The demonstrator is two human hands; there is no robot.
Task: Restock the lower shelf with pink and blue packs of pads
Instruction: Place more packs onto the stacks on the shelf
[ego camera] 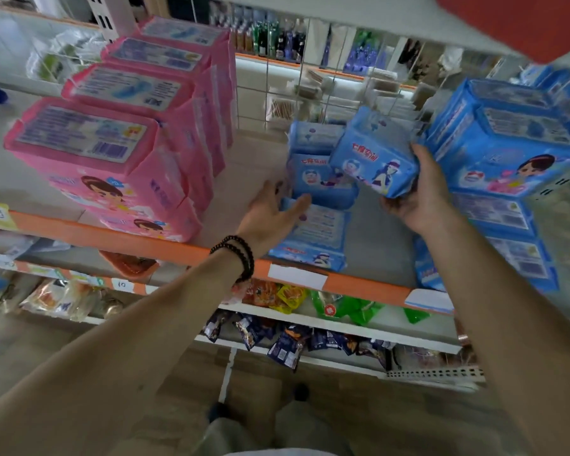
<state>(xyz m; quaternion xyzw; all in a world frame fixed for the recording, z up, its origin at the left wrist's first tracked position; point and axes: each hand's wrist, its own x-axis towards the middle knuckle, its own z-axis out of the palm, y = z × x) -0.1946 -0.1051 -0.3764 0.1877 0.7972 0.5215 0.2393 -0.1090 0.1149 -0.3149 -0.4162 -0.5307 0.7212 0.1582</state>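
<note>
The right hand grasps a small blue pack, fingers curled under its lower edge and the thumb along its right side; the pack is held tilted, above the shelf surface. Its front carries red characters, too blurred to read, and a cartoon figure in dark blue. Immediately right of this grip stands a stack of larger blue packs, printed with a cartoon face and a text panel on top; the wording is illegible.

The left hand is released, fingers extended, fingertips resting on a flat blue pack lying at the shelf's front edge. Directly behind that hand, two more small blue packs stand in a row. Well left of the left hand, pink packs are stacked in rows, each with a barcode label on top.

A beaded bracelet encircles the left wrist. Below it, a shelf-edge tag reads "10".
</note>
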